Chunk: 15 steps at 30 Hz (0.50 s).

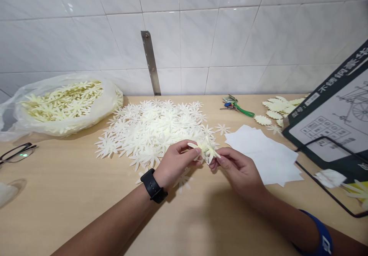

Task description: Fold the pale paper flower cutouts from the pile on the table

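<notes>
On the near side of the table, in front of my arms, the wood is bare and gives wide room, most of all to the left. At the far edge the table meets the tiled wall, where a metal strip stands a little tilted. The left side is closed by a bag full of yellowish cut-outs, and glasses lie near the left border. The right side is narrower: a box leans there, a black frame lies before it, and white sheets lie just beside my right hand. Keys and some leaves lie behind the sheets, near the wall. Between bag and sheets spreads a pile of white cut-outs, reaching almost to my hands.

My left hand, with a watch on the wrist, is nearly closed: thumb and forefinger pinch a flower. My right hand pinches the same flower from the other side, fingers curled in. Both hands are clamped on it, close together, with only the flower between them. It is held at the near edge of the pile, a little over the table.
</notes>
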### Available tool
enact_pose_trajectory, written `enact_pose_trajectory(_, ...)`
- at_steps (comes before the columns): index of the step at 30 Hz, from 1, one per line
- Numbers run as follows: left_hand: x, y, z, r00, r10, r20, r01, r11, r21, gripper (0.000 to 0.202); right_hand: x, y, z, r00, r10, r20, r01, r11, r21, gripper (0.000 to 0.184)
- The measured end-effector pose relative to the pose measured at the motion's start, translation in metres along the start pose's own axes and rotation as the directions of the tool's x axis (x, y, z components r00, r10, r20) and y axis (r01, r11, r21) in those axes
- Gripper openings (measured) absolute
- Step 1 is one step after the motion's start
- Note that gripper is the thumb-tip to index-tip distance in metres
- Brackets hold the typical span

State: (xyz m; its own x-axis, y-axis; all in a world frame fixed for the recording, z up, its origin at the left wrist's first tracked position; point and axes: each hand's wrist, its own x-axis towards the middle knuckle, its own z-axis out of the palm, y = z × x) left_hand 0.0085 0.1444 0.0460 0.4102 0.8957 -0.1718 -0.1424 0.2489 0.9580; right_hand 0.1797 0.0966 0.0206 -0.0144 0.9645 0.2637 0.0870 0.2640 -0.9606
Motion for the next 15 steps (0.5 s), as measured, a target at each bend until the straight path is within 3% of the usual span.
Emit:
enact_pose_trajectory(3, 0.001, 0.003, -0.005, 0.989, 0.082, -0.121, -0.062, 0.985, 0.161, 0.019, 0.001, -0.001, 0.0, 0.998, 0.03, -0.06, -0.03, 1.0, 0.001, 0.022)
enact_pose_trajectory(6, 0.001, 0.003, -0.005, 0.964, 0.209, -0.162, -0.164, 0.953, 0.254, 0.016, 0.002, 0.002, 0.001, 0.986, 0.084, -0.143, -0.085, 0.996, -0.001, 0.023)
enact_pose_trajectory(9, -0.002, -0.002, -0.002, 0.948, 0.284, -0.145, -0.237, 0.932, 0.276, 0.012, 0.003, 0.007, 0.0, 0.973, 0.121, -0.195, -0.121, 0.993, 0.009, 0.025)
enact_pose_trajectory(12, -0.006, -0.007, 0.0, 0.932, 0.35, -0.09, -0.285, 0.865, 0.412, 0.006, 0.002, 0.01, 0.0, 0.972, 0.132, -0.192, -0.135, 0.991, -0.004, 0.026)
enact_pose_trajectory(15, -0.009, -0.008, 0.003, 0.92, 0.392, -0.012, -0.327, 0.782, 0.53, 0.022, 0.001, 0.008, -0.001, 0.976, 0.115, -0.187, -0.127, 0.99, -0.056, 0.026)
